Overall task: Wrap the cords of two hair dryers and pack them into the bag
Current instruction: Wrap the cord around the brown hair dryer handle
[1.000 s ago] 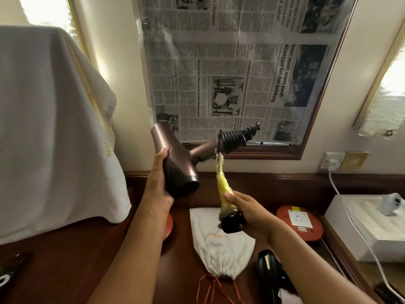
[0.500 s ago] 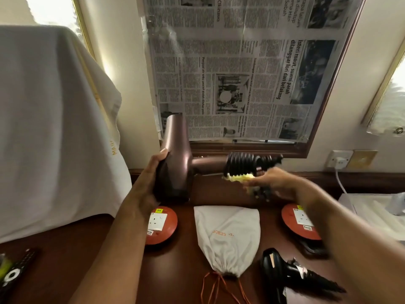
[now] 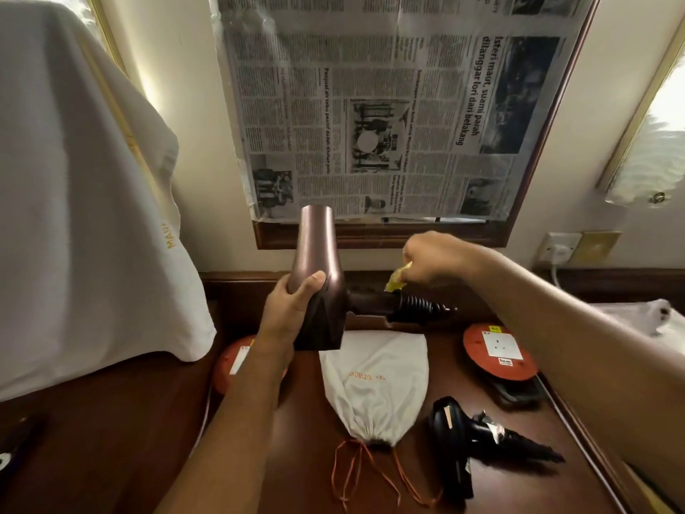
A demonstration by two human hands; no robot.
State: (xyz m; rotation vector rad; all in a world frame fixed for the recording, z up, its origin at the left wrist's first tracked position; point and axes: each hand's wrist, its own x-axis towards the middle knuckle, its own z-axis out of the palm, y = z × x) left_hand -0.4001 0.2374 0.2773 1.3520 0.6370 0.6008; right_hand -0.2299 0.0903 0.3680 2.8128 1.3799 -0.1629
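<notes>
Above the desk [image 3: 111,421], the left hand [image 3: 287,313] wraps the brown dryer [image 3: 315,276] body; the right hand [image 3: 432,257] pinches its yellow-wrapped cord [image 3: 394,280]. Rigid, smooth, probably top-heavy: best gripped at the barrel. The soft bag [image 3: 374,380] lies below.

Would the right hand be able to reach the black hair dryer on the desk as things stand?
Probably not yet: the right hand pinches the yellow-wrapped cord end. The black hair dryer lies uncovered beneath that forearm.

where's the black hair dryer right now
In the head view the black hair dryer lies on the desk at lower right, just right of the white drawstring bag.
</notes>
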